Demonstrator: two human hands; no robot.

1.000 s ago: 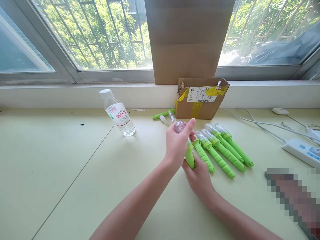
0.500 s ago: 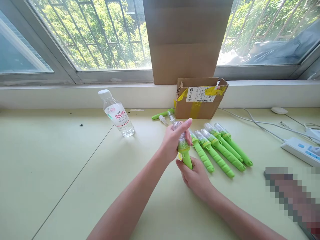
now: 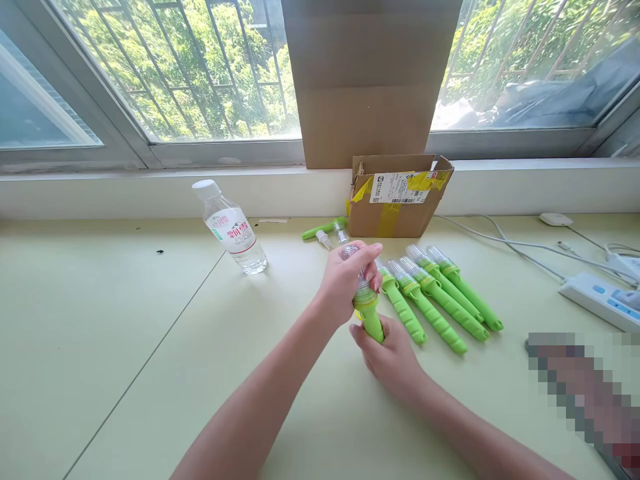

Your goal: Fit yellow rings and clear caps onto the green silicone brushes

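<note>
Both hands are on one stick (image 3: 371, 319) with a green handle and a clear, ribbed plastic head. My left hand (image 3: 345, 280) is closed around the clear head, thumb lying along its top. Lower down, my right hand (image 3: 393, 353) grips the green handle, most of which its fingers hide. A bit of yellow shows beside the handle, too small to name. Just right of my hands, several similar green sticks (image 3: 435, 297) with clear heads lie side by side on the table. Beyond my left hand are a small clear-and-white piece (image 3: 324, 239) and a separate green piece (image 3: 324, 229).
An open cardboard box (image 3: 395, 217) stands against the wall below the window. To the left is a water bottle (image 3: 235, 233) with a white cap. A power strip (image 3: 603, 300) and white cables lie at the right, above a pixelated object (image 3: 580, 393).
My left hand has shifted slightly around the clear head, its fingers curling closer. The right hand keeps its grip on the handle. The whole view has moved a little.
</note>
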